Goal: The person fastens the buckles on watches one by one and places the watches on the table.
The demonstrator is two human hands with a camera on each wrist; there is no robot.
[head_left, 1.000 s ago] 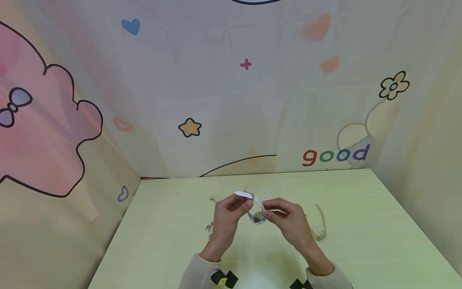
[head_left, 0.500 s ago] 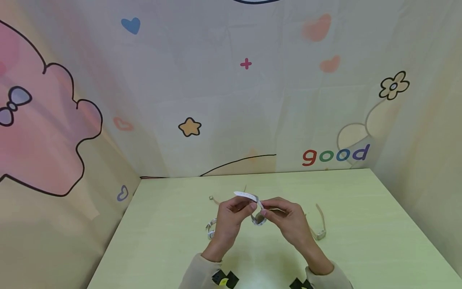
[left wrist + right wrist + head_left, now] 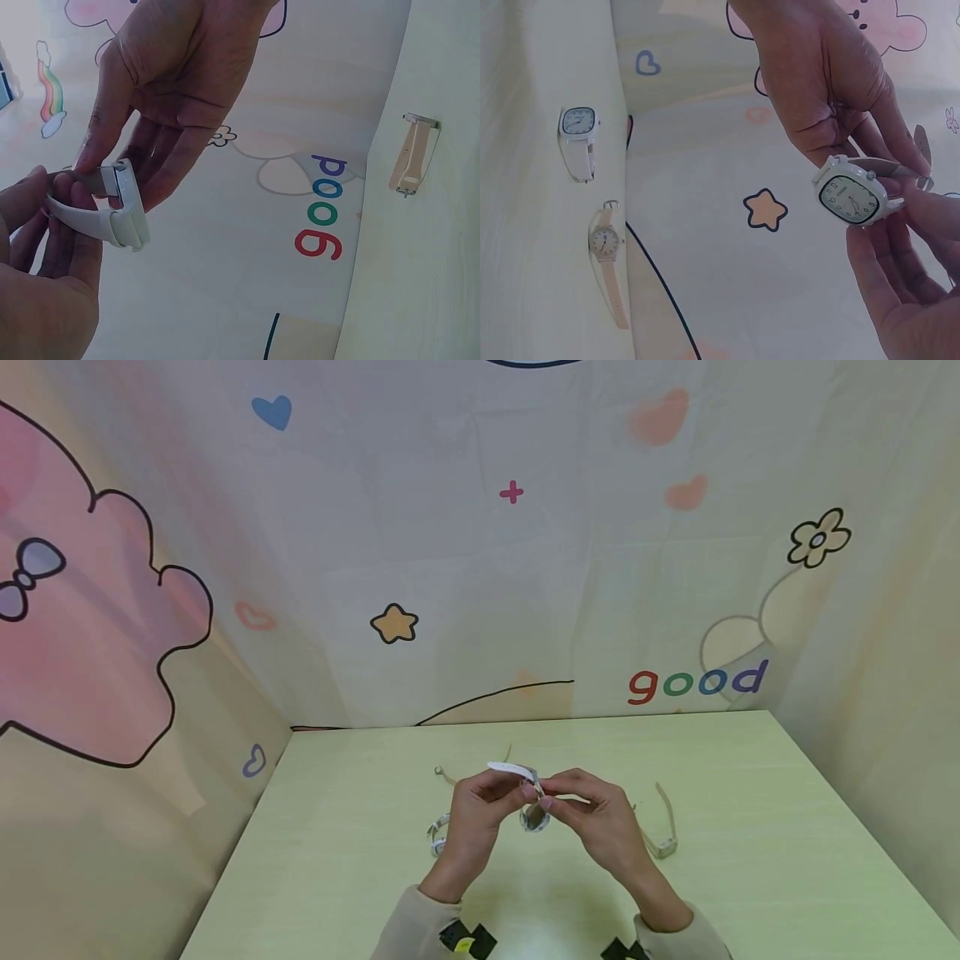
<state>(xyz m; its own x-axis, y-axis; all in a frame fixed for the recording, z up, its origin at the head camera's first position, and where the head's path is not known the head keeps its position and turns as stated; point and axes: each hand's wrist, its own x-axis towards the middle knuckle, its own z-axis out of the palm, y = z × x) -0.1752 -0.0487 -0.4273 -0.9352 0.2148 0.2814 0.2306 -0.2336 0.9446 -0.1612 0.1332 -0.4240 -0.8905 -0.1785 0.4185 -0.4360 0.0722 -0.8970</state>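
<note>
Both hands hold a white wristwatch with a rounded-square case, raised above the table. My left hand pinches the strap from the left, and its thumb meets the right fingertips. The thumb and fingers of my right hand pinch the strap at its other side. The strap is bent into a loop with the case hanging lowest. In the right wrist view the watch dial faces the camera, and a strap end sticks up past the metal buckle. Fingers hide part of the strap.
On the pale table, another white watch lies beside the left wrist. A pink-strapped watch lies behind the left hand. Right of the right hand lies a beige watch. A printed curtain stands behind the table.
My left hand has shifted slightly right, bringing its fingertips against those of the right hand. The strap loop has narrowed and the case hangs slightly lower. My right hand has barely moved.
</note>
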